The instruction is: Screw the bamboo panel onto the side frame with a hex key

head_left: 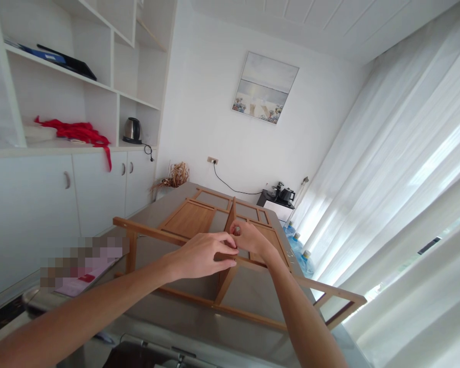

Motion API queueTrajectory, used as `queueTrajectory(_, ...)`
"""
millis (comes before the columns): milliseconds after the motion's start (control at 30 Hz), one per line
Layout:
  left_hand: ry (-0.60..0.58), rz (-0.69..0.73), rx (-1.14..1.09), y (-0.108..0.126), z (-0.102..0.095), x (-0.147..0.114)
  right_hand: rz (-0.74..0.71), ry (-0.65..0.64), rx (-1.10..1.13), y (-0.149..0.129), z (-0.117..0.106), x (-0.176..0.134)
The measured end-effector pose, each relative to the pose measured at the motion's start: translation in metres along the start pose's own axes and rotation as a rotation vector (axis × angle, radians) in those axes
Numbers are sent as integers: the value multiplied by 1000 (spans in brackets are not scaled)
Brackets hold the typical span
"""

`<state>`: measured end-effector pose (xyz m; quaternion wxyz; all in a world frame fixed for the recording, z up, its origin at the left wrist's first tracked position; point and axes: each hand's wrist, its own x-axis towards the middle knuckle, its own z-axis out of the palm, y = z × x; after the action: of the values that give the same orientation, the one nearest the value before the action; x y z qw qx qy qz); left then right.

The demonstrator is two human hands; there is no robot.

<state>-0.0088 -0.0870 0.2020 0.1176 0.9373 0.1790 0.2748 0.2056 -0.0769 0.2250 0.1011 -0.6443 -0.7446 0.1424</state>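
A light-brown wooden frame (149,231) with several rails and legs stands on the grey table. My left hand (203,253) reaches to its middle joint, where a rail meets an upright wooden divider (225,278). The thumb and fingers are pinched together there, with a tiny dark spot by the thumb tip. Just beyond it my right hand (249,237) is curled at the same joint, fingertips bent down against the wood. Whatever lies between the fingers of either hand is too small or hidden to name.
Wooden panels (188,219) lie behind the frame on the grey table (253,335). A chair back (153,352) is at the near edge. White cabinets (95,189) line the left; water bottles (304,263) and a curtain (406,168) are on the right.
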Motion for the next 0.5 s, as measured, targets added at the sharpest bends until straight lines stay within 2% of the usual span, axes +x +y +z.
queueTrajectory(333, 13, 35, 25, -3, 6, -1, 19, 34, -12, -12, -8, -13)
queueTrajectory(500, -3, 61, 8, -5, 6, 0, 59, 157, -27, -18, -8, -26)
